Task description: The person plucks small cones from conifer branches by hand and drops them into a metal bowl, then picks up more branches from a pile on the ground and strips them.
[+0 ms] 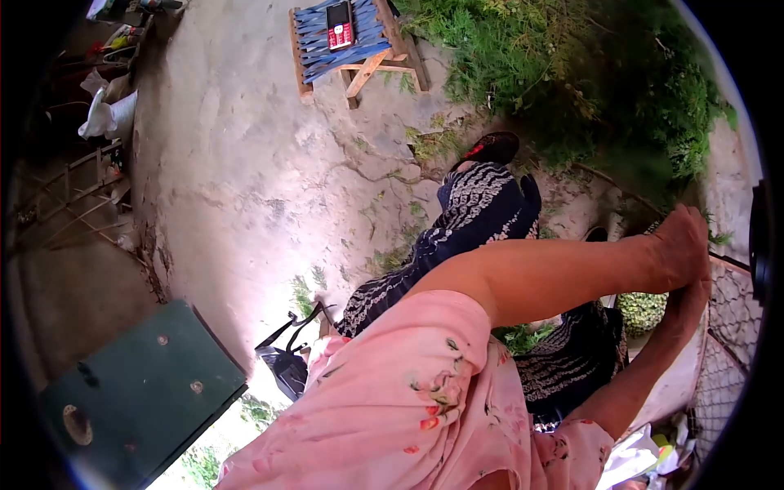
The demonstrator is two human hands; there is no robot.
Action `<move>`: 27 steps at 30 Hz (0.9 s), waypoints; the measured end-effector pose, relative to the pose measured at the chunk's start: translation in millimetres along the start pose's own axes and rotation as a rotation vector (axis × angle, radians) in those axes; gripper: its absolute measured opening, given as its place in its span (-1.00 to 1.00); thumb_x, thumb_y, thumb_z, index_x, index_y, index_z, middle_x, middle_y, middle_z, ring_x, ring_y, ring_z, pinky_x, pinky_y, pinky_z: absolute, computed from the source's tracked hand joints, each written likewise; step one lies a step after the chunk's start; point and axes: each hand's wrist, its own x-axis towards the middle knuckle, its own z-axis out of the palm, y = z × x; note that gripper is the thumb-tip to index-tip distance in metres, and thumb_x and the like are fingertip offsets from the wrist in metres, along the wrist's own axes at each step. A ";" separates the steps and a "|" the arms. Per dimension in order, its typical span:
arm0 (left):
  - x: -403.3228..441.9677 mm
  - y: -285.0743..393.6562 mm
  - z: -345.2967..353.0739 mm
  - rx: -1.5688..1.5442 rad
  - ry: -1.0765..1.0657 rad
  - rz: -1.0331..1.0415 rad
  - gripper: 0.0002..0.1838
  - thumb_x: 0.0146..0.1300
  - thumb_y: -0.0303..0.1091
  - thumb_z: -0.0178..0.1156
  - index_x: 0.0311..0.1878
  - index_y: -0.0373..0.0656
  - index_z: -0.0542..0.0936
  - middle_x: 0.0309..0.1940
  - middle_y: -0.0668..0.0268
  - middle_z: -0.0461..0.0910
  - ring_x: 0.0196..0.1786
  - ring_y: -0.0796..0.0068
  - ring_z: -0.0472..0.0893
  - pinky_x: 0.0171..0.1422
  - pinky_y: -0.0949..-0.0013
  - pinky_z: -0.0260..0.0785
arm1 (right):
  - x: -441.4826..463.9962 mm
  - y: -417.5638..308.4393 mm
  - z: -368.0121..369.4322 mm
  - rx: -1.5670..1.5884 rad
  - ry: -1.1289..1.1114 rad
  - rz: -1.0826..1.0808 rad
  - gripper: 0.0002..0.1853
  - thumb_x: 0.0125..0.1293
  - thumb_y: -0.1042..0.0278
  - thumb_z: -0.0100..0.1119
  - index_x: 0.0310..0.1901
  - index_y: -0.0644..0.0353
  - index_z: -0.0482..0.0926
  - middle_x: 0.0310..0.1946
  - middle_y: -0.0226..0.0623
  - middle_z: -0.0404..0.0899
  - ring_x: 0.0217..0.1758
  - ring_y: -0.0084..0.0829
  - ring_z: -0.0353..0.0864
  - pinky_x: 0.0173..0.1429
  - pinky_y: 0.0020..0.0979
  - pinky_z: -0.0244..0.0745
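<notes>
My left hand (679,247) is closed at the right side of the view. A thin brown branch (729,263) runs by it, with an end sticking out beyond the fingers. My right hand (692,287) comes up from below and is closed right against the left one, around the same spot; most of its fingers are hidden. Above both hands spreads a heap of green feathery foliage (523,57), from which a thin stem reaches down toward them. Below the left forearm is a mass of small green leaf bits (641,313), partly covered by my arms.
A low stool (310,65) with blue webbing carries a red and black keypad phone (340,28). A dark green box or panel (139,392) lies lower left. Wire mesh (727,335) stands at the right. Leaf scraps are scattered over the concrete floor (220,163).
</notes>
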 end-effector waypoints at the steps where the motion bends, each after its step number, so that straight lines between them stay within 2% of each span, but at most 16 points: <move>1: 1.8 2.3 0.4 0.037 -0.041 0.027 -0.86 -0.15 -0.27 0.10 -0.58 -0.09 0.59 -0.50 0.26 0.46 -0.33 0.32 0.37 -0.39 0.28 0.11 | 1.2 0.5 -6.3 0.053 0.049 0.027 -0.60 0.28 0.30 -0.06 0.12 0.27 0.30 0.04 -0.23 0.38 0.07 -0.42 0.39 0.13 -0.39 0.33; 2: 5.9 5.9 5.9 0.033 -0.036 0.021 -0.86 -0.15 -0.27 0.10 -0.58 -0.09 0.59 -0.50 0.26 0.46 -0.33 0.32 0.37 -0.39 0.28 0.11 | 0.1 2.1 -11.4 0.044 0.047 0.029 -0.60 0.28 0.30 -0.06 0.12 0.27 0.30 0.04 -0.23 0.38 0.07 -0.42 0.39 0.13 -0.39 0.33; 4: 15.6 13.8 18.2 -0.081 -0.167 -0.033 -0.78 -0.13 -0.24 0.12 -0.42 -0.10 0.65 -0.34 0.20 0.54 -0.23 0.23 0.40 -0.33 0.23 0.15 | -2.4 0.4 -9.1 0.142 0.224 0.090 -0.58 0.29 0.27 -0.08 0.13 0.28 0.28 0.08 -0.23 0.34 0.11 -0.41 0.35 0.15 -0.38 0.31; 5: 16.5 16.9 19.7 -0.088 -0.161 -0.039 -0.78 -0.13 -0.24 0.12 -0.42 -0.10 0.65 -0.34 0.20 0.54 -0.23 0.23 0.40 -0.33 0.23 0.15 | -4.0 -0.7 -5.7 0.159 0.332 0.086 -0.59 0.29 0.27 -0.11 0.13 0.28 0.29 0.08 -0.25 0.34 0.11 -0.40 0.36 0.17 -0.41 0.28; 6: 17.1 19.3 19.1 -0.057 -0.148 -0.013 -0.78 -0.13 -0.24 0.12 -0.42 -0.09 0.65 -0.35 0.21 0.55 -0.23 0.23 0.41 -0.32 0.22 0.15 | -2.4 0.4 -11.2 0.187 0.346 0.078 -0.59 0.29 0.28 -0.11 0.12 0.28 0.29 0.09 -0.24 0.34 0.11 -0.39 0.35 0.17 -0.40 0.28; 8: 17.4 19.1 15.1 -0.030 -0.134 0.006 -0.77 -0.12 -0.24 0.11 -0.41 -0.08 0.65 -0.37 0.22 0.55 -0.23 0.24 0.42 -0.32 0.22 0.16 | -0.5 1.5 -28.9 0.235 0.299 0.057 -0.60 0.29 0.30 -0.12 0.12 0.30 0.29 0.10 -0.22 0.33 0.12 -0.38 0.35 0.18 -0.38 0.26; 10: 17.3 17.0 8.0 -0.147 -0.148 0.077 -0.78 -0.15 -0.24 0.14 -0.43 -0.09 0.65 -0.39 0.19 0.53 -0.24 0.25 0.41 -0.32 0.24 0.18 | 2.2 3.3 -49.9 0.278 0.225 0.033 -0.60 0.29 0.31 -0.14 0.12 0.31 0.29 0.11 -0.21 0.32 0.12 -0.37 0.35 0.20 -0.36 0.24; 14: 22.4 19.9 3.3 -0.217 -0.181 0.092 -0.78 -0.17 -0.24 0.15 -0.43 -0.08 0.65 -0.40 0.20 0.53 -0.25 0.27 0.41 -0.33 0.24 0.19 | 8.4 1.9 -89.2 0.371 0.054 -0.003 -0.62 0.29 0.35 -0.16 0.11 0.33 0.29 0.13 -0.17 0.30 0.13 -0.35 0.34 0.22 -0.32 0.21; 17: 28.8 26.7 16.1 -0.210 -0.088 0.002 -0.78 -0.17 -0.22 0.14 -0.43 -0.04 0.66 -0.39 0.25 0.54 -0.22 0.27 0.43 -0.26 0.21 0.19 | 11.8 -1.8 -117.7 0.436 -0.086 -0.017 -0.62 0.29 0.37 -0.17 0.10 0.34 0.29 0.15 -0.15 0.28 0.13 -0.33 0.34 0.24 -0.29 0.18; 20: 29.0 27.1 9.3 -0.315 -0.053 -0.086 -0.78 -0.21 -0.28 0.14 -0.45 -0.13 0.64 -0.39 0.23 0.51 -0.20 0.28 0.40 -0.23 0.27 0.20 | 14.5 -8.8 -140.6 0.468 -0.223 -0.025 -0.63 0.29 0.40 -0.19 0.10 0.36 0.29 0.17 -0.13 0.26 0.14 -0.32 0.33 0.26 -0.26 0.16; 21: 32.6 31.0 8.8 -0.364 0.045 -0.212 -0.79 -0.22 -0.31 0.14 -0.46 -0.16 0.63 -0.37 0.22 0.49 -0.20 0.28 0.39 -0.22 0.30 0.21 | 14.7 -12.0 -145.5 0.472 -0.262 -0.028 -0.63 0.29 0.41 -0.20 0.10 0.37 0.29 0.17 -0.12 0.26 0.14 -0.31 0.33 0.27 -0.26 0.15; 22: 34.3 32.1 8.1 -0.413 0.145 -0.340 -0.79 -0.24 -0.34 0.14 -0.47 -0.19 0.62 -0.36 0.20 0.47 -0.19 0.28 0.38 -0.20 0.34 0.21 | 13.4 -11.2 -150.2 0.472 -0.267 -0.028 -0.63 0.29 0.41 -0.20 0.10 0.37 0.29 0.17 -0.12 0.26 0.14 -0.31 0.33 0.27 -0.26 0.15; 23: 30.7 35.1 6.6 -0.421 0.061 -0.315 -0.80 -0.25 -0.42 0.12 -0.48 -0.28 0.58 -0.34 0.14 0.45 -0.20 0.25 0.38 -0.21 0.34 0.26 | 15.5 -14.2 -155.0 0.476 -0.252 -0.036 -0.63 0.29 0.41 -0.20 0.09 0.37 0.29 0.17 -0.12 0.26 0.14 -0.31 0.33 0.27 -0.26 0.15; 24: 33.5 37.7 13.4 -0.420 0.063 -0.316 -0.80 -0.25 -0.42 0.12 -0.48 -0.28 0.58 -0.34 0.14 0.45 -0.20 0.25 0.38 -0.21 0.34 0.26 | 15.6 -15.0 -154.5 0.474 -0.230 -0.039 -0.63 0.29 0.41 -0.19 0.09 0.36 0.29 0.17 -0.12 0.26 0.14 -0.31 0.33 0.27 -0.26 0.15; 26: 44.5 51.6 39.8 -0.606 0.334 -0.423 -0.82 -0.23 -0.47 0.09 -0.49 -0.35 0.53 -0.35 0.09 0.43 -0.21 0.22 0.39 -0.22 0.33 0.30 | 16.9 -18.3 -153.5 0.461 -0.163 -0.054 -0.64 0.29 0.40 -0.19 0.09 0.36 0.30 0.16 -0.12 0.27 0.14 -0.32 0.33 0.27 -0.26 0.15; 27: 47.9 56.6 47.3 -0.606 0.337 -0.423 -0.82 -0.23 -0.47 0.09 -0.49 -0.35 0.53 -0.35 0.09 0.43 -0.21 0.22 0.39 -0.22 0.33 0.30 | 17.4 -19.3 -152.6 0.456 -0.133 -0.056 -0.64 0.29 0.40 -0.19 0.09 0.36 0.30 0.16 -0.12 0.27 0.14 -0.32 0.33 0.26 -0.26 0.15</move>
